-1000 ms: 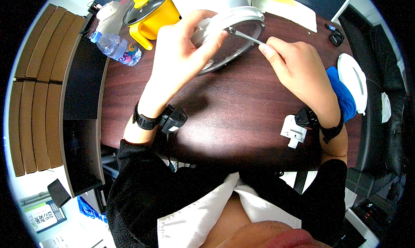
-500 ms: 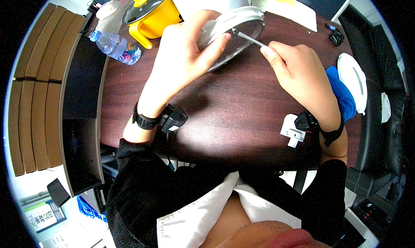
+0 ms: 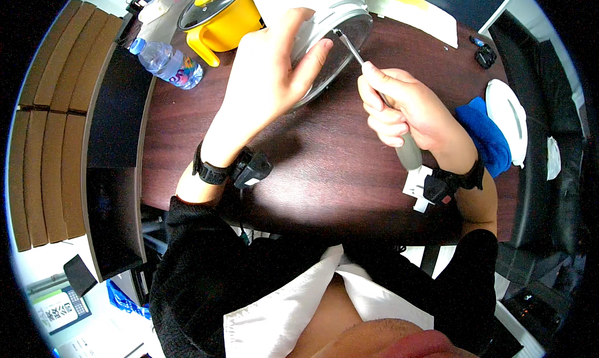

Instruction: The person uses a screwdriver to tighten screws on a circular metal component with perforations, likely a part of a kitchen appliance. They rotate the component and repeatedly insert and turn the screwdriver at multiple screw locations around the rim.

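Head cam: my left hand [image 3: 265, 71] has a clear round piece with a white rim [image 3: 337, 58] tilted over the far side of the tabletop [image 3: 318, 164], yellow pot [image 3: 234, 27] crowding it. My right hand [image 3: 402, 105] is wrapped round a grey-handled screwdriver [image 3: 409, 151]. Decent room toward the near edge. Can't tell if the tip touches; my left grip hides some rim.

Tool [image 3: 409, 153] in right hand [image 3: 409, 105]; yellow pot [image 3: 234, 29]
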`<state>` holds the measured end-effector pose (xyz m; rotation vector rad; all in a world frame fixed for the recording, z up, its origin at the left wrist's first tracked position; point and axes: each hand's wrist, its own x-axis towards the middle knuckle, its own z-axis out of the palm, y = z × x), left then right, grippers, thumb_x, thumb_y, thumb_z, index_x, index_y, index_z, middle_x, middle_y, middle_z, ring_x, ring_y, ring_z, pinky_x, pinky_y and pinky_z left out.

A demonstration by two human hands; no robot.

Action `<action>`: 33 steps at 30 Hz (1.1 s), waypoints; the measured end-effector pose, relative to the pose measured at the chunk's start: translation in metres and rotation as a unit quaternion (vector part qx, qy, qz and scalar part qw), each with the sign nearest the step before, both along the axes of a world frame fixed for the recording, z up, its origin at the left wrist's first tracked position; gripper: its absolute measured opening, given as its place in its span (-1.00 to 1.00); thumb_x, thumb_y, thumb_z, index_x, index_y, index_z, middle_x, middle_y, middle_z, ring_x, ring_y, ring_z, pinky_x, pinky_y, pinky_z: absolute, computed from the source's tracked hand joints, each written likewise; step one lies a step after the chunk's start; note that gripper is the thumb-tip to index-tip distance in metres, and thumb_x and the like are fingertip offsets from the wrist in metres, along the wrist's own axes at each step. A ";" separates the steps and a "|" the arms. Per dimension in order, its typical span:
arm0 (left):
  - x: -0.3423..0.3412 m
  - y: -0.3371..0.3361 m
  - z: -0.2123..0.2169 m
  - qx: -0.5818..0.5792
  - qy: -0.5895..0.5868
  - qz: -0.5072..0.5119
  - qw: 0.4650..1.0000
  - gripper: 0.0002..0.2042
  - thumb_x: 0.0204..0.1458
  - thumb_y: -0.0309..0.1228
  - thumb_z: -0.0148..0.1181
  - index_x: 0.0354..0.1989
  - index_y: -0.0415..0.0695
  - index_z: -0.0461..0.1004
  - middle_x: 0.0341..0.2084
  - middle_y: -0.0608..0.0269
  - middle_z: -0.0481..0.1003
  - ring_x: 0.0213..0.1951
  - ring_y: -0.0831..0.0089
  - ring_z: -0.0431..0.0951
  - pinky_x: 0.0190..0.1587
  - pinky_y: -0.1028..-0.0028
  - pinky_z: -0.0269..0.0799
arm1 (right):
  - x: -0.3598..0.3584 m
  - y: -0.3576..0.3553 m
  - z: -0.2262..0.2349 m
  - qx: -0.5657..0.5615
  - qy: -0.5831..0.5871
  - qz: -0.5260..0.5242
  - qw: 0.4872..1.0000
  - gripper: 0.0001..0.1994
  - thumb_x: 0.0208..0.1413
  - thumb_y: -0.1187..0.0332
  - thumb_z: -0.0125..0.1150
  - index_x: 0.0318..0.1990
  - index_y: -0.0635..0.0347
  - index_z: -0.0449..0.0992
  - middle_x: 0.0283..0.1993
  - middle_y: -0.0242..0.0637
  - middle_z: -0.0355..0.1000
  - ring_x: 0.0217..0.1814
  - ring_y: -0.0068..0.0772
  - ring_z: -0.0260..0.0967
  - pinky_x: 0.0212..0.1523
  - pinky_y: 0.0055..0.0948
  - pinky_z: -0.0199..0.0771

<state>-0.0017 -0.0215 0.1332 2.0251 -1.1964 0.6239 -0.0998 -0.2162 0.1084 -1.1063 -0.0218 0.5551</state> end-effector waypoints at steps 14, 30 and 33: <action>0.000 0.003 0.006 0.005 0.094 0.038 0.995 -0.67 0.00 -0.29 0.30 -0.11 -0.21 0.48 -0.57 0.09 0.53 -0.54 0.41 0.53 -0.45 0.48 0.40 | -0.002 -0.002 0.008 -0.644 -0.368 -0.227 0.631 -0.57 0.26 0.07 -0.05 -0.54 0.20 0.42 -0.61 0.07 0.36 -0.54 0.20 0.34 -0.53 0.00 0.36; -0.006 -0.001 0.004 0.000 0.088 0.004 0.996 -0.67 0.02 -0.30 0.31 -0.10 -0.20 0.48 -0.52 0.14 0.57 -0.48 0.56 0.54 -0.42 0.56 0.40 | -0.009 0.001 0.016 -0.686 -0.364 -0.219 0.590 -0.58 0.24 0.07 -0.04 -0.52 0.19 0.47 -0.64 0.04 0.38 -0.55 0.16 0.39 -0.52 -0.01 0.42; -0.008 -0.001 0.005 0.003 0.086 0.001 0.996 -0.67 0.01 -0.30 0.31 -0.10 -0.20 0.48 -0.51 0.13 0.57 -0.48 0.55 0.55 -0.41 0.56 0.40 | -0.010 0.000 0.017 -0.693 -0.367 -0.211 0.583 -0.58 0.24 0.07 -0.04 -0.52 0.19 0.47 -0.64 0.04 0.38 -0.55 0.16 0.40 -0.52 -0.01 0.42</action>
